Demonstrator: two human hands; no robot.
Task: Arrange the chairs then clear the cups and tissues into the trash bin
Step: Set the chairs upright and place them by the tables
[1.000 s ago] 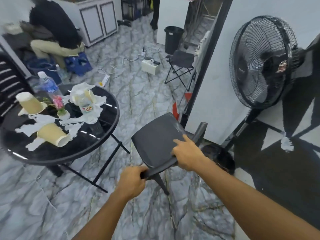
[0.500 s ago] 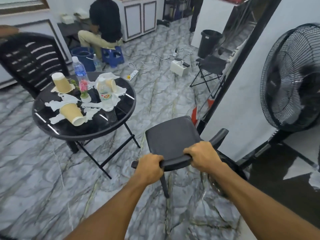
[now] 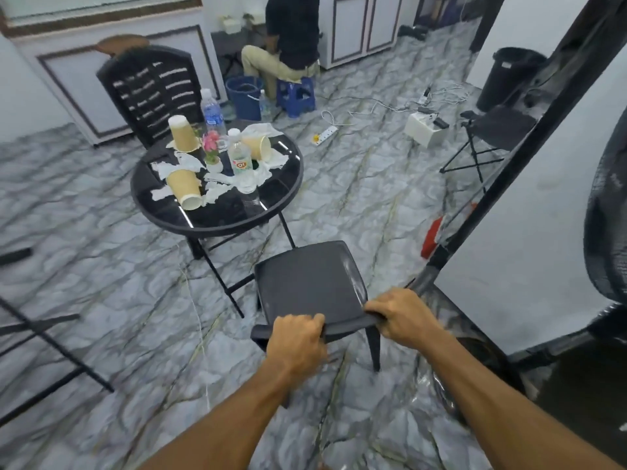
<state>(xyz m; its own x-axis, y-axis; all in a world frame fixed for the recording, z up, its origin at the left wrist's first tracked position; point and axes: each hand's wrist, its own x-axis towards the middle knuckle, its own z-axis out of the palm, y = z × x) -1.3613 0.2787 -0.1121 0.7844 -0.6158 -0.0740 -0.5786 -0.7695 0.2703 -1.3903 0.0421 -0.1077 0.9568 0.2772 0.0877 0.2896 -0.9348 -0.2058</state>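
Note:
A dark grey plastic chair (image 3: 307,283) stands on the marble floor just in front of me, its seat facing the round black table (image 3: 190,218). My left hand (image 3: 295,340) and my right hand (image 3: 400,315) both grip the top of its backrest. On the table lie three tan paper cups: one upside down (image 3: 182,134), one on its side (image 3: 185,189), another on its side (image 3: 259,146), among torn white tissues (image 3: 217,184). A second black chair (image 3: 149,93) stands behind the table. The black trash bin (image 3: 505,79) is at the far right.
Two water bottles (image 3: 239,161) and a small flower pot (image 3: 212,154) share the table. A person sits on a blue stool (image 3: 295,93) at the back beside a blue bucket. Cables, a power strip (image 3: 325,134), a folding stool (image 3: 492,130) and a standing fan (image 3: 607,232) crowd the right.
The chair has swung round and moved toward the table, and now stands upright on its legs. My right hand closed round the backrest. My view turned left, bringing the second chair into sight.

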